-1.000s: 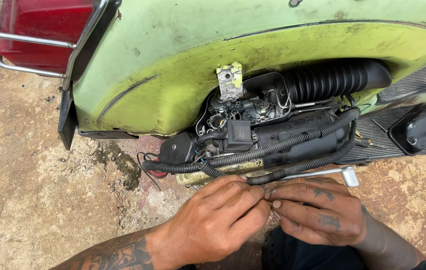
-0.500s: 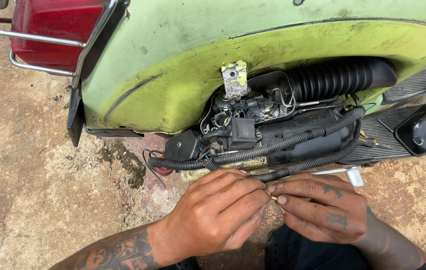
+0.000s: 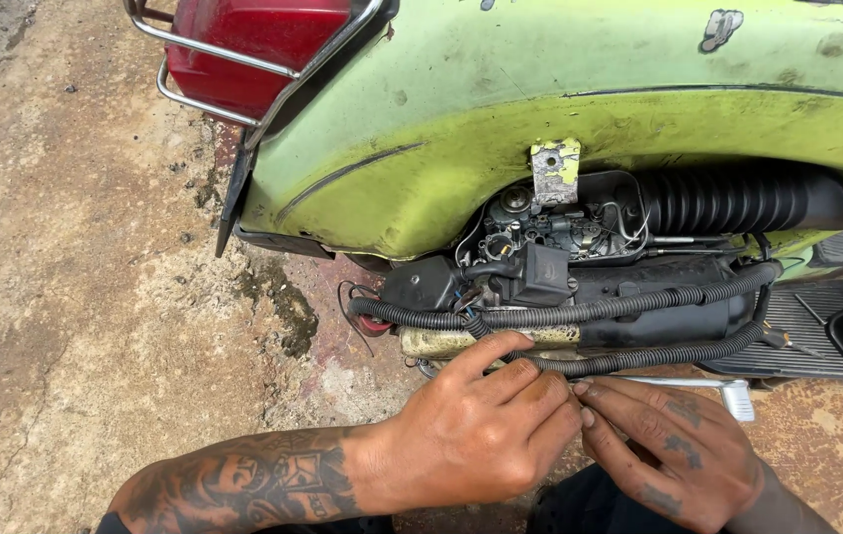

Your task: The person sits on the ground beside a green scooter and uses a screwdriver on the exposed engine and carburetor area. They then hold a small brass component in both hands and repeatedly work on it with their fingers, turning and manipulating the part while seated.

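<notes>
Green scooter body point(image 3: 501, 109) is filling the upper frame, side panel off, engine bay exposed. Red tail lamp point(image 3: 248, 40) with a chrome guard rail point(image 3: 214, 61) is sitting at the upper left. Bare concrete floor point(image 3: 75, 297) is lying below, with a dark stain near the scooter's rear edge.

Inside the bay, a black ribbed rubber boot point(image 3: 738, 201) is running horizontally at the top right. Below it, two corrugated black cable sleeves point(image 3: 629, 307) are running side by side across the engine, the lower one passing just above the hands.

Left hand point(image 3: 481, 435), forearm tattooed, is resting low in the centre, index finger stretching up to touch the lower sleeve; remaining fingers point(image 3: 540, 396) are curling closed toward the right hand. Right hand point(image 3: 674, 450) is meeting it, fingertips pinching together against the left's. Whatever is being pinched between them is too small to identify; cannot tell. A chrome lever tip point(image 3: 736, 398) is showing just beyond the right hand.
</notes>
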